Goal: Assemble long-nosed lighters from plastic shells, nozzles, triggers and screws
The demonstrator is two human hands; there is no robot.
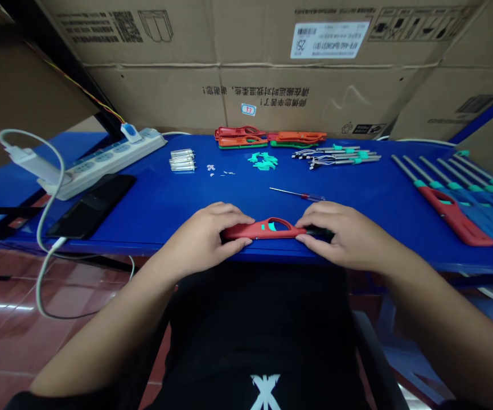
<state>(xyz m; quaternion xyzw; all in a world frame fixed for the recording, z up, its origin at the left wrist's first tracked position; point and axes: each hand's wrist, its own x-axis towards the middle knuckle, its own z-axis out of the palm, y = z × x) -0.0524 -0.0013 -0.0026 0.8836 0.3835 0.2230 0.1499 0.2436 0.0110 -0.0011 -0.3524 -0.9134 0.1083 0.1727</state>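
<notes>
Red casing [255, 230], 1: left hand [204, 234] gripping 9 o'clock end, right hand [344, 232] pinching 3 o'clock end; best kept level, pressure even.

"What's at the desk's [161, 205] left?"
"A power strip [101, 162], set aslant, a white charger [35, 167] at its near end. A black phone [93, 208] lies just beside."
"And behind?"
"Cardboard [246, 42], its print upside down, with a white label [329, 40] up high. Below, there's red tiled floor [11, 336]."
</notes>
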